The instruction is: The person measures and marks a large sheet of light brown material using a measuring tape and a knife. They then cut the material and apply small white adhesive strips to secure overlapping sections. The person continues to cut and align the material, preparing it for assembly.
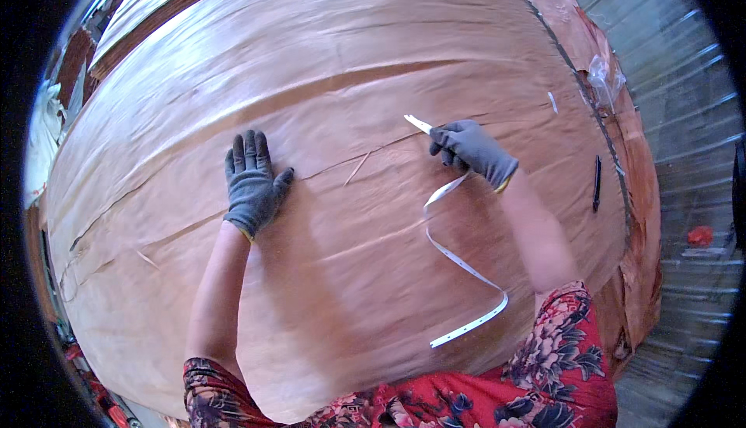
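Observation:
A broad stack of thin reddish-brown sheets, apparently wood veneer, fills most of the view, with a long crack running across its top sheet. My left hand, in a grey glove, lies flat on the sheet just left of the crack, fingers stretched. In a matching glove, my right hand pinches a white tape dotted with small holes. A short white end pokes out past the fingertips above the crack. From under the palm the rest trails in a curl over the sheet towards me.
Small slivers lie on the sheet. Near its right edge are a slim black object and a short white strip. Clear crumpled plastic rests on the ragged right border. A red item sits on the grey floor beyond.

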A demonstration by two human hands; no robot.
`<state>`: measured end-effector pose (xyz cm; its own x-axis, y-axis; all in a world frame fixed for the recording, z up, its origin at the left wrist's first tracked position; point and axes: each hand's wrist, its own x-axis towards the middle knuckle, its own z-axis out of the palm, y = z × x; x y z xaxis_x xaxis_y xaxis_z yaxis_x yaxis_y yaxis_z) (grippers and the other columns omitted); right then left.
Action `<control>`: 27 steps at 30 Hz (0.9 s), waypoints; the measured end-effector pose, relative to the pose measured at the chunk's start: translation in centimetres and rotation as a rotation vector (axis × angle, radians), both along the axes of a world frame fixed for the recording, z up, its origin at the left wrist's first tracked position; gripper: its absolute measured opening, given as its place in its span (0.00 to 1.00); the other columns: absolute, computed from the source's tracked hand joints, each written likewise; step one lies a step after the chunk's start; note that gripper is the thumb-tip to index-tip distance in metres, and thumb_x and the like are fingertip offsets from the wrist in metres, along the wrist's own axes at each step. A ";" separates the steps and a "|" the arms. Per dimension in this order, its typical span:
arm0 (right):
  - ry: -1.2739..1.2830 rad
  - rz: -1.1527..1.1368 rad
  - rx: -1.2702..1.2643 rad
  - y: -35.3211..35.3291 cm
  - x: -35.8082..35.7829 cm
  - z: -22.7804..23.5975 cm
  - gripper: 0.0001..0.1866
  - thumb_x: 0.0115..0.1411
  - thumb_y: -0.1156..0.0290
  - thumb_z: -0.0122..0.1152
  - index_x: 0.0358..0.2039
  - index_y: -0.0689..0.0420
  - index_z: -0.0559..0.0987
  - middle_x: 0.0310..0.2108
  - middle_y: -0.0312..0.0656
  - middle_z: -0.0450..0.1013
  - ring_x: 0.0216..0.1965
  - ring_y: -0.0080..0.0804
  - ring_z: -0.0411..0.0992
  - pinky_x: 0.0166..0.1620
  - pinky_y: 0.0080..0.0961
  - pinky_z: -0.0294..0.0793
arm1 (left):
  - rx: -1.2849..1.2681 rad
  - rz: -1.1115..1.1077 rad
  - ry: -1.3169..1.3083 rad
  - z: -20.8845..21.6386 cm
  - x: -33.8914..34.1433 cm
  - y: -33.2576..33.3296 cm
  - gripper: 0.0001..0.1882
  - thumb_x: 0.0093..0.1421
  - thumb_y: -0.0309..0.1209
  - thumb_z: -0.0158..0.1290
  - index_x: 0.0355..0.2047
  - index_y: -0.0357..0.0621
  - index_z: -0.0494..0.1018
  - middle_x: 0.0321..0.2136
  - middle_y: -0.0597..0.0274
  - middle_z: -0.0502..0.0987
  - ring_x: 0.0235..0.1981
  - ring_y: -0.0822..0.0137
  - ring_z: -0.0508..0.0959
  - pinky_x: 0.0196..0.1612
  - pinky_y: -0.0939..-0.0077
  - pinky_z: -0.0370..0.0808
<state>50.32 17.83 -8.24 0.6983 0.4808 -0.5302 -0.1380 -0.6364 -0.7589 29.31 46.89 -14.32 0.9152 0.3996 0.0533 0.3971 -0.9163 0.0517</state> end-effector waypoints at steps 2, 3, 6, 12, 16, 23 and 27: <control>0.069 0.005 0.027 -1.5 1.2 -1.0 0.19 0.59 0.55 0.54 0.25 0.60 0.77 0.14 0.35 0.68 0.12 0.19 0.62 0.16 0.16 0.59 | -0.034 0.077 0.043 0.5 0.7 -1.1 0.44 0.53 0.49 0.48 0.62 0.35 0.46 0.64 0.43 0.42 0.65 0.47 0.39 0.65 0.57 0.37; 0.049 0.000 0.034 -1.8 1.6 -1.4 0.19 0.59 0.56 0.54 0.24 0.60 0.78 0.14 0.35 0.69 0.12 0.19 0.62 0.16 0.17 0.59 | -0.020 0.065 -0.027 0.8 1.3 -2.1 0.43 0.52 0.49 0.51 0.61 0.34 0.50 0.63 0.39 0.42 0.65 0.46 0.38 0.65 0.58 0.38; 0.004 -0.011 0.022 -1.7 1.8 -2.7 0.19 0.58 0.56 0.54 0.23 0.61 0.78 0.14 0.36 0.70 0.12 0.20 0.64 0.17 0.17 0.61 | -0.144 -0.301 -0.374 1.4 4.8 -6.7 0.38 0.53 0.41 0.53 0.60 0.36 0.54 0.63 0.39 0.42 0.65 0.47 0.42 0.65 0.62 0.41; -0.068 0.055 -0.095 -1.6 2.2 -2.8 0.20 0.55 0.56 0.55 0.18 0.60 0.80 0.15 0.43 0.74 0.14 0.26 0.70 0.21 0.23 0.68 | -0.304 -0.634 -0.314 1.3 12.3 -14.9 0.34 0.55 0.39 0.50 0.59 0.38 0.55 0.58 0.49 0.60 0.63 0.49 0.51 0.63 0.60 0.48; -0.251 0.202 -0.323 -2.3 2.1 -2.6 0.28 0.55 0.45 0.50 0.22 0.59 0.81 0.23 0.49 0.76 0.26 0.41 0.75 0.34 0.33 0.73 | -0.158 -0.597 -0.133 0.0 12.8 -15.6 0.29 0.58 0.40 0.45 0.58 0.46 0.58 0.57 0.56 0.63 0.60 0.51 0.58 0.63 0.57 0.49; -0.514 0.276 -0.316 -4.4 0.9 -2.8 0.20 0.56 0.57 0.50 0.18 0.59 0.79 0.18 0.50 0.74 0.26 0.44 0.75 0.35 0.35 0.73 | -0.085 -0.483 -0.162 -1.0 13.3 -18.3 0.23 0.59 0.44 0.42 0.54 0.54 0.64 0.55 0.52 0.63 0.60 0.44 0.55 0.62 0.46 0.45; -0.912 0.377 -0.478 -3.3 -1.7 -2.8 0.13 0.54 0.63 0.51 0.20 0.55 0.78 0.18 0.49 0.73 0.24 0.46 0.75 0.29 0.39 0.74 | -0.059 -0.441 -0.158 -0.5 13.5 -19.1 0.23 0.58 0.43 0.42 0.53 0.53 0.65 0.54 0.49 0.63 0.59 0.42 0.56 0.61 0.46 0.45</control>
